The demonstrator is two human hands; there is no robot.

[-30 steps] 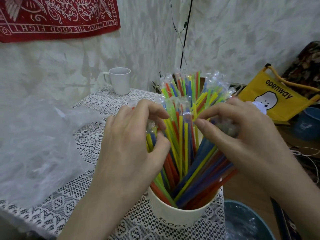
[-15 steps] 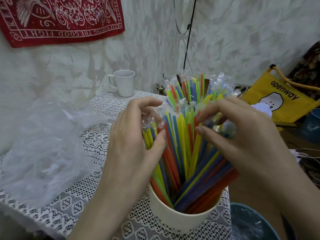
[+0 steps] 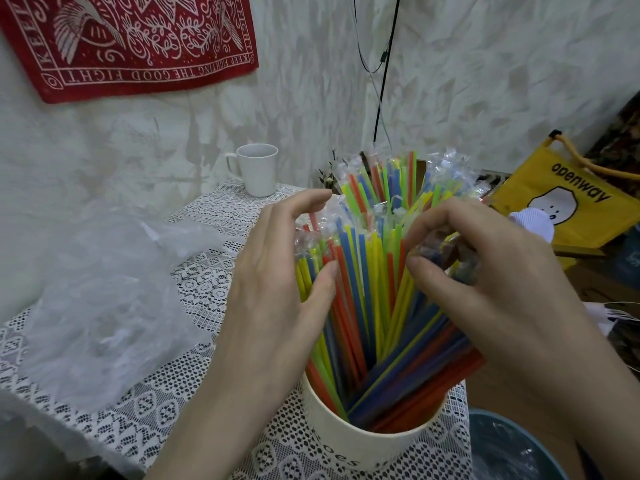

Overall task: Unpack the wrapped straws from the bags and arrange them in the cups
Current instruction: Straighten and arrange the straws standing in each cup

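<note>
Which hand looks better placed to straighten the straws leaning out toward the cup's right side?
Probably the right hand: it already pinches the wrapped straws slanting over the cup rim, while the left hand rests against the opposite side.

red bandana (image 3: 138,39) with white birds and lettering, hung on a pale textured wall (image 3: 485,81); thin black cable (image 3: 384,81) running down the same wall. white lace tablecloth (image 3: 194,386) over the table. yellow "openway" tote bag (image 3: 571,199) with a white cartoon figure at the right, a white fabric piece (image 3: 533,223) against its front, and a blue-rimmed basin (image 3: 509,448) low at the right edge.
</note>
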